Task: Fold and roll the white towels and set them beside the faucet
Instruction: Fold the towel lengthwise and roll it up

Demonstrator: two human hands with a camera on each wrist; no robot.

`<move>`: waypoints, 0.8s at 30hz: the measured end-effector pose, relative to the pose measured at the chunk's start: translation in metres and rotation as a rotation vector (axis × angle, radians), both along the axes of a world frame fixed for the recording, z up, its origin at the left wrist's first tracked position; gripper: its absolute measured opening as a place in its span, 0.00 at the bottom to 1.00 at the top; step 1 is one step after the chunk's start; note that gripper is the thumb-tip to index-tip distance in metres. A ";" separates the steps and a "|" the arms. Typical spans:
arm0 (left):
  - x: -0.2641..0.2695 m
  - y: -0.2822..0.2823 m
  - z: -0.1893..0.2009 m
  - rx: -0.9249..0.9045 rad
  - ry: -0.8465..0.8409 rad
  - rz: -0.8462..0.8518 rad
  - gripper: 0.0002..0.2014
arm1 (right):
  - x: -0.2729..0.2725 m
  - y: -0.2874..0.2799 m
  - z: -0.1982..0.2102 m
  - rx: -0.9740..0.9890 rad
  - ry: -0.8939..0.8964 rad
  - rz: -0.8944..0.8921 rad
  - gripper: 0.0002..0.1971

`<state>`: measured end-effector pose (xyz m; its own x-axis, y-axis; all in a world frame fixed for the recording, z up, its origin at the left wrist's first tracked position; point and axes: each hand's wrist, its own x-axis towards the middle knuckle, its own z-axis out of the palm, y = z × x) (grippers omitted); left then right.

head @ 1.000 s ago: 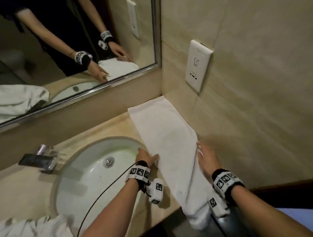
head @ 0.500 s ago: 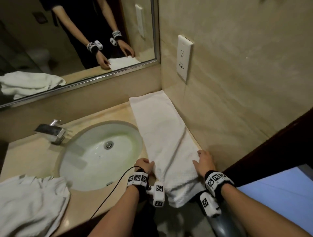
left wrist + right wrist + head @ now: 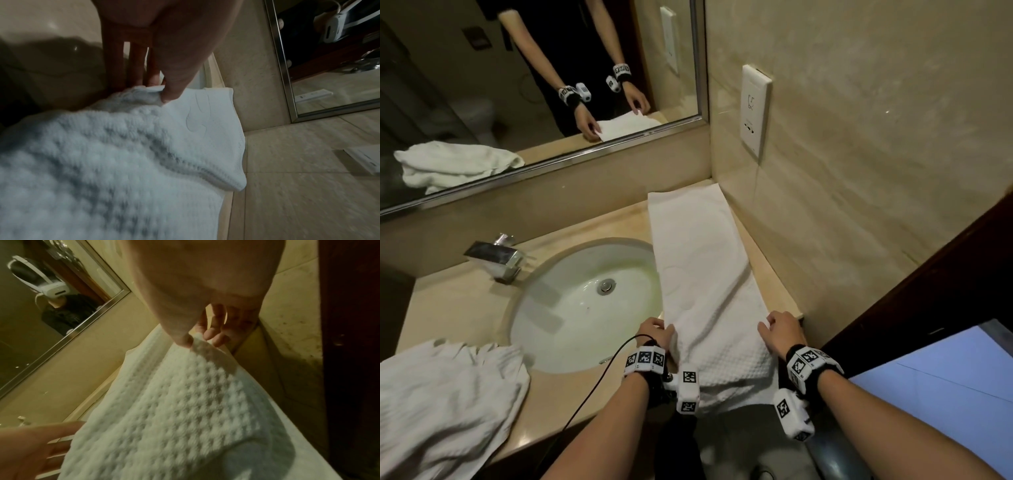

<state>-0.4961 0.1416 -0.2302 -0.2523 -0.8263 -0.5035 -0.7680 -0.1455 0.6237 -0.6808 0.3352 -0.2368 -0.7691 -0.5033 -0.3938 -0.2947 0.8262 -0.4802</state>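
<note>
A long white towel (image 3: 698,260), folded into a narrow strip, lies on the beige counter (image 3: 458,301) to the right of the sink, reaching from the back corner to the front edge, where its near end hangs over. My left hand (image 3: 654,334) pinches the strip's left edge (image 3: 156,94) between thumb and fingers. At the right edge, my right hand (image 3: 779,330) pinches the waffle-textured cloth (image 3: 197,340) the same way. A chrome faucet (image 3: 494,257) stands at the back left of the basin. A second white towel (image 3: 445,397) lies crumpled at the counter's front left.
An oval white sink (image 3: 585,305) takes up the middle of the counter. A mirror (image 3: 534,85) runs along the back wall, and a tiled wall with a white socket (image 3: 755,109) closes in the right side. A dark door frame (image 3: 928,291) stands at the right.
Both hands slid toward me along the towel's edges to the counter's front and now pinch it. The view pulled back, bringing the crumpled towel into sight.
</note>
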 end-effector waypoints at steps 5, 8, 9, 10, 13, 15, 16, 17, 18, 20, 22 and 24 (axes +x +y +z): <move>-0.002 0.001 -0.001 -0.045 -0.005 -0.044 0.07 | 0.003 0.036 -0.012 0.155 0.014 -0.111 0.18; -0.003 0.004 -0.001 -0.042 -0.004 -0.054 0.08 | 0.008 0.036 -0.017 0.203 -0.089 -0.110 0.16; -0.002 0.005 0.000 -0.032 -0.009 -0.063 0.10 | 0.009 0.034 -0.017 0.176 -0.140 -0.135 0.18; -0.001 0.005 0.001 -0.015 -0.019 -0.082 0.14 | 0.010 0.033 -0.018 0.124 -0.198 -0.179 0.20; 0.006 0.009 0.007 0.079 -0.088 -0.192 0.20 | 0.009 0.035 -0.019 -0.027 -0.360 -0.242 0.33; 0.014 0.012 0.008 0.132 -0.126 -0.248 0.26 | 0.009 0.036 -0.024 -0.053 -0.417 -0.210 0.38; 0.018 0.014 0.007 0.140 -0.131 -0.263 0.28 | 0.010 0.037 -0.027 -0.062 -0.429 -0.181 0.38; 0.021 0.017 0.008 0.146 -0.126 -0.271 0.28 | 0.010 0.039 -0.029 -0.058 -0.437 -0.150 0.36; 0.025 0.021 0.010 0.150 -0.116 -0.272 0.28 | 0.010 0.040 -0.030 -0.052 -0.438 -0.115 0.33; 0.032 0.027 0.012 0.153 -0.094 -0.290 0.27 | 0.009 0.042 -0.032 -0.044 -0.406 -0.072 0.24; 0.038 0.030 0.011 0.141 -0.068 -0.312 0.21 | 0.009 0.044 -0.030 -0.069 -0.371 -0.061 0.21; 0.041 0.035 0.012 0.142 -0.006 -0.309 0.11 | 0.010 0.046 -0.026 -0.154 -0.375 -0.051 0.24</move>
